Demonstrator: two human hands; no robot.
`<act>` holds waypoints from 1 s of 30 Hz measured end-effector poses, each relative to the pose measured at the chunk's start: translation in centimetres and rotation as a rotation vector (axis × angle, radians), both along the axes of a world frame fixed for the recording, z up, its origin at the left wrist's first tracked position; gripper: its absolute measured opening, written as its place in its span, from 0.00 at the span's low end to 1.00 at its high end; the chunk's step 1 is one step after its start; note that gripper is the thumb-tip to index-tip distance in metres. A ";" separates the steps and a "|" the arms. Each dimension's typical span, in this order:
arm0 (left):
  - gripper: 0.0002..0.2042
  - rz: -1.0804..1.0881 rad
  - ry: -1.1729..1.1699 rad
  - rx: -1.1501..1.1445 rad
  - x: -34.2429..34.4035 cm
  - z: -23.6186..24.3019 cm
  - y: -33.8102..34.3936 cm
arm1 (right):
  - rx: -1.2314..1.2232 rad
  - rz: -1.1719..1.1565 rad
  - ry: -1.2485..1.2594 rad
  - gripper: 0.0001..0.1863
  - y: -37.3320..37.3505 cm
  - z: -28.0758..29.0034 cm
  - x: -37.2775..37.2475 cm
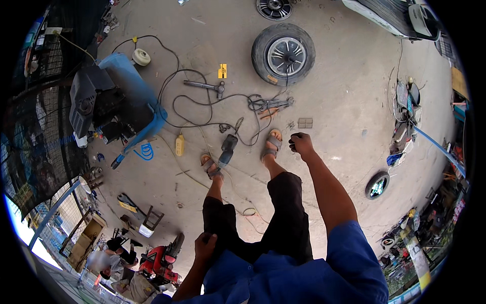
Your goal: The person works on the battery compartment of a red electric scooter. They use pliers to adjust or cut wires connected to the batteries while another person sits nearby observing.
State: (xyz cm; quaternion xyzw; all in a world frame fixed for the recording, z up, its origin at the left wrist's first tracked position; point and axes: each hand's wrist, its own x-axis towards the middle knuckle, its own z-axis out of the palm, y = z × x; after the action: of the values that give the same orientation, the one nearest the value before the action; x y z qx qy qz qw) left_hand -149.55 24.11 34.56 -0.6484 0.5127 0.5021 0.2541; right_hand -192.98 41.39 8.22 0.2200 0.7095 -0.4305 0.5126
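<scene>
My right hand (302, 145) reaches out over the floor past my right foot, its fingers curled in. Something small and dark shows at its fingertips, too small to name. By my left thigh hangs my left hand (205, 247), fingers bent; what it may hold is hidden. Ahead of my right hand lies a small grey four-part block (305, 123). A tyre with a wheel hub motor (286, 54) lies flat farther off, its cable running to a group of pliers-like tools (268, 104). To their left is a hammer (205, 87).
A black cable (178, 66) loops across the concrete. An angle-grinder-like tool (228, 149) lies between my feet, a yellow bottle (179, 145) left of it. A blue machine (132, 86) stands at left; a red motorbike (159, 263) and a person (119, 258) are at lower left. A small tyre (377, 185) lies right.
</scene>
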 end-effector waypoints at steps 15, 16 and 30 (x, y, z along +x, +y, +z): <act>0.07 -0.468 0.591 -0.116 -24.4 -32.5 -5.7 | 0.311 -0.120 0.025 0.09 -3.3 -31.3 -0.8; 0.07 -0.588 0.615 -0.214 -26.1 -35.2 -6.7 | 0.332 -0.088 0.033 0.09 -4.1 -31.6 -0.9; 0.20 -1.118 0.492 -0.605 -37.0 -57.4 -5.2 | 0.406 -0.219 0.068 0.12 -4.7 -31.9 -0.6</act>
State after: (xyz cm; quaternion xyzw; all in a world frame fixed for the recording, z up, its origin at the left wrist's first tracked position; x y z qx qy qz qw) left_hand -186.57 18.88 -22.82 -0.1958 0.9314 0.2626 0.1588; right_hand -193.63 36.68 -23.70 0.3799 0.7703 -0.3390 0.3839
